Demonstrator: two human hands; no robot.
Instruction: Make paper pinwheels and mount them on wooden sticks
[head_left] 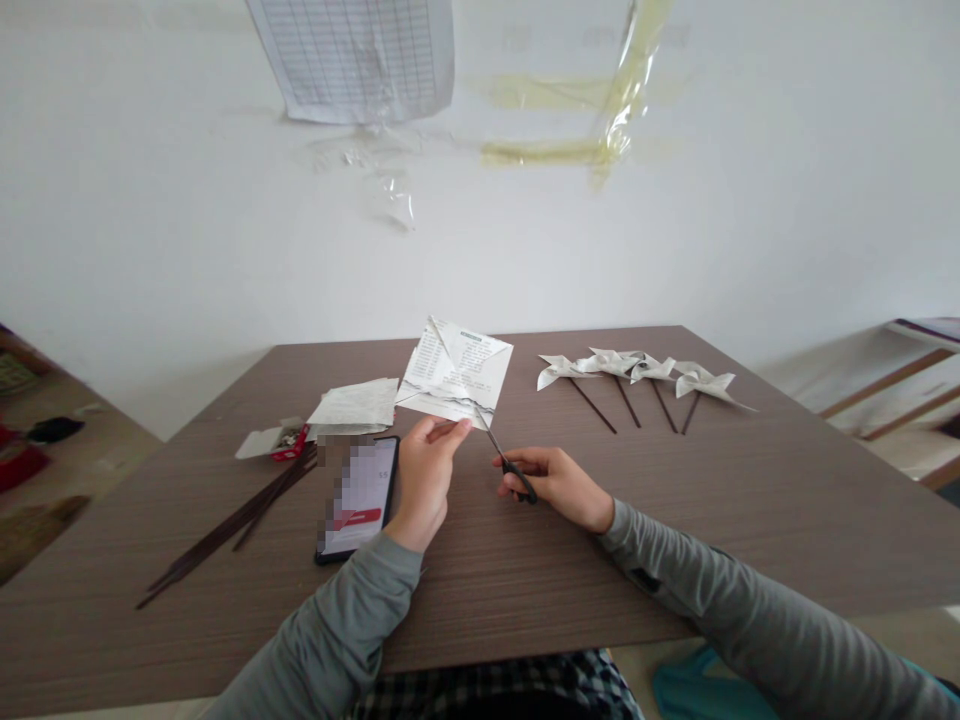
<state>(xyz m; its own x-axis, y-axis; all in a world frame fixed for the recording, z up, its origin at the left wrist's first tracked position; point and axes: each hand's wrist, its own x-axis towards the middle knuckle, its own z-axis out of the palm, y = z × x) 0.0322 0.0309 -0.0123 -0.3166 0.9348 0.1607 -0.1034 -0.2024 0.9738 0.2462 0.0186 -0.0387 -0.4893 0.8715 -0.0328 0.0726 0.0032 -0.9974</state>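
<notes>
My left hand [427,475] pinches the lower edge of a square of printed paper [457,370], held up above the table. Crease lines run in from the paper's corners. With my right hand [559,485] I grip a pair of scissors [519,482] by their black handles. Their blades reach up to the paper's lower right corner, beside my left fingertips. Whether the blades are parted there is too small to tell. Just left of my left hand lies a phone [360,500] with its screen lit.
On the brown table [480,600], a stack of paper squares [352,405] lies left, near a small red box [289,440] of tiny metal pieces and several dark sticks [225,520]. Several paper pinwheels [619,362] on sticks lie at right. A white wall [480,260] stands behind.
</notes>
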